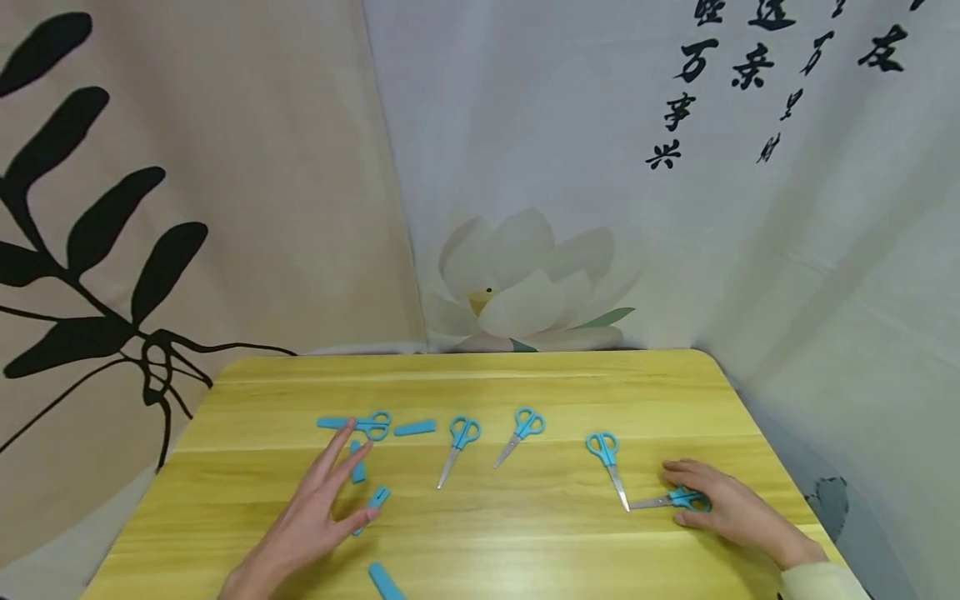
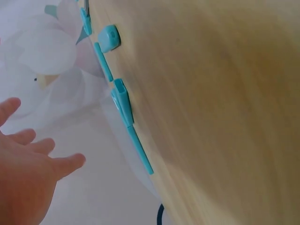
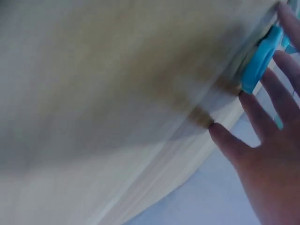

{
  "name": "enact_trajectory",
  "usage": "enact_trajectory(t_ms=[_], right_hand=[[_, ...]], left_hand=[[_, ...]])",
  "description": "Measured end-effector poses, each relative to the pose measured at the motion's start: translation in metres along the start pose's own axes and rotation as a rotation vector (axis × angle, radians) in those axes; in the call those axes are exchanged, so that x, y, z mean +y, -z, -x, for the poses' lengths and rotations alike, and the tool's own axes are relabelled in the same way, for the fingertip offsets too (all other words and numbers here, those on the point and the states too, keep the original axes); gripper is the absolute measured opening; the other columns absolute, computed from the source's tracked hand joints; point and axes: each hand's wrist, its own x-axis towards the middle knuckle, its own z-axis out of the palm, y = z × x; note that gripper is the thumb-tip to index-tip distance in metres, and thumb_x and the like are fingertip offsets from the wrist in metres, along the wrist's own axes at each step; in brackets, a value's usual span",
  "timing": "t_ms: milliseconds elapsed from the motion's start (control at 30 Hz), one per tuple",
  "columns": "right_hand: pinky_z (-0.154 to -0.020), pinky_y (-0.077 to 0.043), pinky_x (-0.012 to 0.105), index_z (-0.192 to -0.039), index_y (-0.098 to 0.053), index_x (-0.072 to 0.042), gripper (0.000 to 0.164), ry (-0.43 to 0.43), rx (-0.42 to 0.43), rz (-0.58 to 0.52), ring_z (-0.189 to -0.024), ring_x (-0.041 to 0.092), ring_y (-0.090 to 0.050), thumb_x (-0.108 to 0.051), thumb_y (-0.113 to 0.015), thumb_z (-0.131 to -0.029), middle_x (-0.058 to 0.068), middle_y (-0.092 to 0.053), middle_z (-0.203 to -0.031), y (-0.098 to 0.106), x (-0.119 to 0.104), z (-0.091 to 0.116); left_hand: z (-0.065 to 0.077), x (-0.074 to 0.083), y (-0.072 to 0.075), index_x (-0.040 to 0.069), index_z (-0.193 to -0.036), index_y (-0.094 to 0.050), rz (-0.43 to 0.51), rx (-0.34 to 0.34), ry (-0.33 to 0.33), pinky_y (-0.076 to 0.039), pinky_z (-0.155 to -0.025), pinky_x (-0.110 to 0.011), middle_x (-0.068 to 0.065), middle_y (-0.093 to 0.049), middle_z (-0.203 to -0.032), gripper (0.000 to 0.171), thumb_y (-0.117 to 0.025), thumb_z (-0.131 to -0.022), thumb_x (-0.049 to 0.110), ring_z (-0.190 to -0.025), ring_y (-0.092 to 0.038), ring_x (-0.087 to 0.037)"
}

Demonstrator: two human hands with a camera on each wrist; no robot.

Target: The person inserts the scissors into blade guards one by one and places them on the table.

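Right hand [image 1: 731, 510] spread around scissors [image 1: 680, 497] — left hand [image 1: 306, 518] near blue cap [image 1: 380, 497].

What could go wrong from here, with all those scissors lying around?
The right hand is at the handles of scissors with a bare blade; a finger might get pricked if they swing round. Their tip lies right by the neighbouring scissors' tip, so the two could knock. The left hand spreads above or beside a loose cap and might nudge it away.
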Motion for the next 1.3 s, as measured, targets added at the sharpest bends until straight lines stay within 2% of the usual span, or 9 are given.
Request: enact_trajectory(t_ms=[233, 400, 567, 667, 800, 933, 1033, 1133, 1300], right_hand=[[-0.082, -0.059, 0.033, -0.116, -0.077, -0.018, 0.031, 0.091, 0.071, -0.041, -0.108, 0.024, -0.065, -0.028, -0.083, -0.088, 0.008, -0.066, -0.125, -0.005, 0.008, -0.001], [-0.077, -0.058, 0.029, -0.109, -0.076, -0.022, 0.02, 0.097, 0.066, -0.095, -0.099, 0.008, -0.064, -0.02, -0.082, -0.09, 0.0, -0.066, -0.115, -0.003, 0.012, -0.005], [-0.074, -0.058, 0.03, -0.106, -0.076, -0.021, 0.02, 0.121, 0.112, -0.044, -0.095, 0.007, -0.064, -0.014, -0.083, -0.088, -0.003, -0.066, -0.111, -0.002, 0.01, -0.007], [-0.072, -0.058, 0.03, -0.104, -0.077, -0.018, 0.023, 0.132, 0.177, 0.0, -0.093, 0.008, -0.064, -0.01, -0.085, -0.084, -0.003, -0.067, -0.109, -0.003, 0.008, -0.009], [-0.072, -0.058, 0.029, -0.106, -0.078, -0.014, 0.029, 0.131, 0.25, 0.032, -0.094, 0.012, -0.066, -0.006, -0.088, -0.08, 0.0, -0.068, -0.11, -0.004, 0.001, -0.014], [-0.074, -0.059, 0.032, -0.108, -0.078, -0.014, 0.031, 0.121, 0.293, 0.047, -0.097, 0.018, -0.067, -0.006, -0.088, -0.079, 0.002, -0.069, -0.113, -0.001, -0.011, -0.02], [-0.076, -0.059, 0.034, -0.108, -0.078, -0.014, 0.031, 0.128, 0.305, 0.035, -0.099, 0.021, -0.067, -0.006, -0.088, -0.08, 0.003, -0.069, -0.115, -0.001, -0.022, -0.025], [-0.078, -0.059, 0.032, -0.108, -0.078, -0.014, 0.033, 0.138, 0.321, 0.032, -0.1, 0.02, -0.066, -0.005, -0.088, -0.079, 0.001, -0.069, -0.115, -0.003, -0.029, -0.031], [-0.079, -0.059, 0.032, -0.108, -0.078, -0.014, 0.033, 0.161, 0.34, 0.017, -0.1, 0.019, -0.066, -0.004, -0.089, -0.078, 0.001, -0.069, -0.115, -0.007, -0.04, -0.041]], left_hand=[[0.01, -0.002, 0.002, 0.01, -0.159, -0.041, -0.01, 0.014, -0.006, -0.035, -0.102, -0.078, -0.007, -0.011, -0.173, 0.09, -0.087, -0.085, 0.033, -0.15, -0.023, -0.048], [0.015, -0.003, 0.003, 0.01, -0.159, -0.04, -0.017, 0.002, -0.02, -0.039, -0.103, -0.073, -0.01, -0.015, -0.172, 0.09, -0.087, -0.085, 0.032, -0.154, -0.021, -0.038], [0.022, -0.001, 0.005, 0.015, -0.16, -0.04, -0.043, -0.037, -0.045, -0.041, -0.104, -0.068, -0.009, -0.02, -0.171, 0.09, -0.085, -0.086, 0.037, -0.156, -0.02, -0.029], [0.025, 0.001, 0.005, 0.02, -0.16, -0.04, -0.059, -0.069, -0.09, -0.035, -0.118, -0.042, -0.007, -0.024, -0.17, 0.092, -0.086, -0.084, 0.041, -0.156, -0.022, -0.027], [0.03, 0.006, -0.001, 0.02, -0.159, -0.042, -0.065, -0.094, -0.2, -0.017, -0.119, -0.017, -0.008, -0.033, -0.167, 0.095, -0.088, -0.08, 0.043, -0.153, -0.028, -0.027], [0.032, 0.012, -0.007, 0.017, -0.157, -0.045, -0.075, -0.181, -0.29, -0.043, -0.113, -0.04, -0.007, -0.04, -0.163, 0.093, -0.085, -0.08, 0.049, -0.15, -0.035, -0.03], [0.033, 0.013, -0.009, 0.017, -0.156, -0.049, -0.055, -0.285, -0.304, -0.05, -0.104, -0.053, -0.003, -0.043, -0.162, 0.087, -0.08, -0.083, 0.054, -0.148, -0.038, -0.031], [0.032, 0.012, -0.01, 0.019, -0.153, -0.053, 0.001, -0.379, -0.294, -0.05, -0.104, -0.053, 0.0, -0.048, -0.158, 0.078, -0.076, -0.087, 0.053, -0.145, -0.044, -0.032], [0.03, 0.011, -0.01, 0.025, -0.141, -0.064, 0.081, -0.477, -0.277, -0.052, -0.102, -0.045, 0.011, -0.062, -0.141, 0.055, -0.072, -0.093, 0.049, -0.13, -0.056, -0.019]])
